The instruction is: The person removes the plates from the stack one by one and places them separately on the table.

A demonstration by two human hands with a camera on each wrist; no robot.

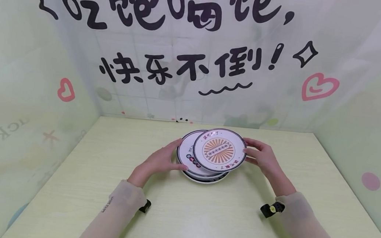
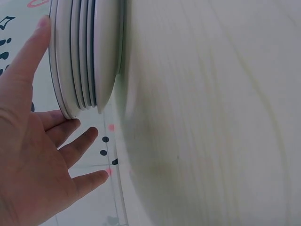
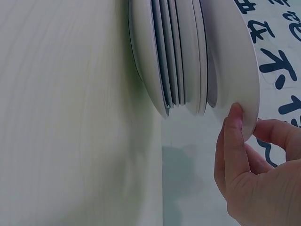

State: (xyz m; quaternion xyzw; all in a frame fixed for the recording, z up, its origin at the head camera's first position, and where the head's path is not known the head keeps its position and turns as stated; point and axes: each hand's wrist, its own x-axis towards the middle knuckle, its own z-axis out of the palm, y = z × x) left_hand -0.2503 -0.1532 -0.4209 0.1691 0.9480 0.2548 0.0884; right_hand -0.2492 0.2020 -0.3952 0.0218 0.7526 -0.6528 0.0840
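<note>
My right hand (image 1: 263, 157) pinches the right rim of a round white plate (image 1: 219, 150) with a dark edge, an orange sunburst and red characters. This plate is tilted and lies over the right part of a plate stack (image 1: 188, 144). The right wrist view shows the pinched plate (image 3: 235, 52) raised off the stack on the hand's side, thumb on one face and fingers on the other. At the stack's left side is my left hand (image 1: 161, 161), thumb near the front and fingers farther back. Its fingers are spread and mostly straight, touching an upper rim in the left wrist view.
The stack stands on a pale wood-grain table (image 1: 184, 214), towards its back edge. A printed backdrop (image 1: 165, 102) with large black characters rises behind, and light green side walls (image 1: 367, 146) close both sides. Each wrist wears a black strap (image 1: 267, 211).
</note>
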